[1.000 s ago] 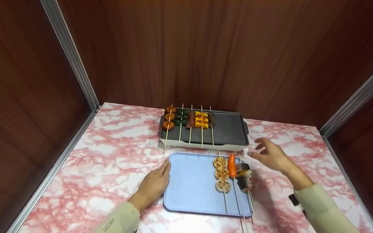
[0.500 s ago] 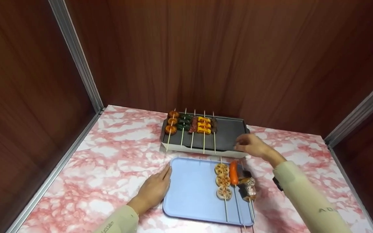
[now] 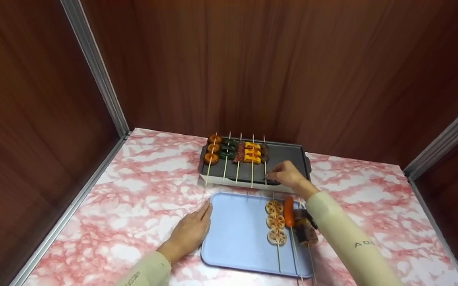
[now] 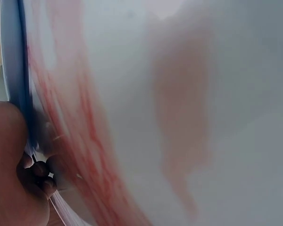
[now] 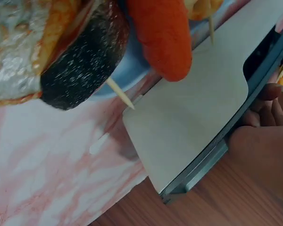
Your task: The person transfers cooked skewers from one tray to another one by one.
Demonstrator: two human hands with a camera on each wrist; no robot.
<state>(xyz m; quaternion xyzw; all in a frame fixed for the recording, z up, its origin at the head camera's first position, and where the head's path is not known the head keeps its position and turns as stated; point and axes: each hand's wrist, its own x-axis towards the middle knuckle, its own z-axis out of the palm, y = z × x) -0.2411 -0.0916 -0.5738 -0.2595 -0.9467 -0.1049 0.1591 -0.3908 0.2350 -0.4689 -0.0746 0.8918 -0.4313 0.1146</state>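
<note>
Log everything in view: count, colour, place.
Grill: one, black and white, back
Orange skewer: one, grill's far left
Green skewer: one, second
Red skewer: one, third
Yellow skewer: one, fourth
Brown skewer: one, fifth
Tray: one, blue, before grill
Lotus root skewer: one, tan, on tray
Sausage: one, orange, beside lotus root
Fish skewer: one, black and silver, tray's right
Table: one, pink and white, underneath
Walls: three, brown, around table
Metal strips: several, grey, corners
Sleeves: two, pale green, forearms
Left hand: one, at tray's left edge
Right hand: one, at brown skewer's stick
</note>
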